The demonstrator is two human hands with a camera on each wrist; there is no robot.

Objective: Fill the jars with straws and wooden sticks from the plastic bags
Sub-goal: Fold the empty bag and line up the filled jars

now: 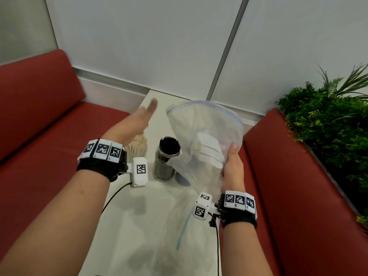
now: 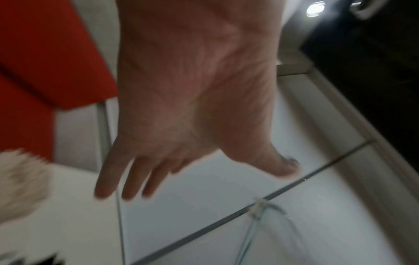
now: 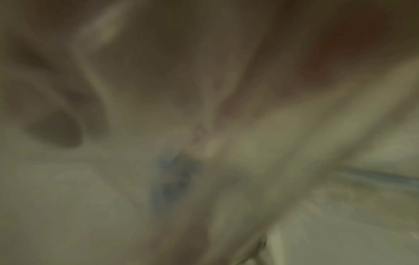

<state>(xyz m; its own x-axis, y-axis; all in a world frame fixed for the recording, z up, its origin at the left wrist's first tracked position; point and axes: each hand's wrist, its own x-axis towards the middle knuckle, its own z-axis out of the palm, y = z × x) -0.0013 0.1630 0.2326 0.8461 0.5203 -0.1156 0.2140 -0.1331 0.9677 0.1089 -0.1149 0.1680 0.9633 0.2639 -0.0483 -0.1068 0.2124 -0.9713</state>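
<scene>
My right hand (image 1: 233, 164) grips a clear zip bag (image 1: 205, 128) by its lower side and holds it upright above the white table (image 1: 159, 100), mouth up. Only a white label panel shows through it. The bag's lower corner hangs against a glass jar of black straws (image 1: 166, 158). Left of that stands a jar of wooden sticks (image 1: 137, 149), blurred in the left wrist view as wooden sticks (image 2: 20, 181). My left hand (image 1: 145, 116) hovers open and empty above the sticks jar, with the left hand's palm (image 2: 176, 111) bare and fingers straight. The right wrist view shows only blurred plastic.
A second clear bag (image 1: 179, 232) with a blue zip line lies flat on the table's near part. Something blue (image 1: 182, 180) sits behind the held bag. Red bench seats (image 1: 39, 108) flank the table, and a green plant (image 1: 328, 120) stands at right. A white wall is behind.
</scene>
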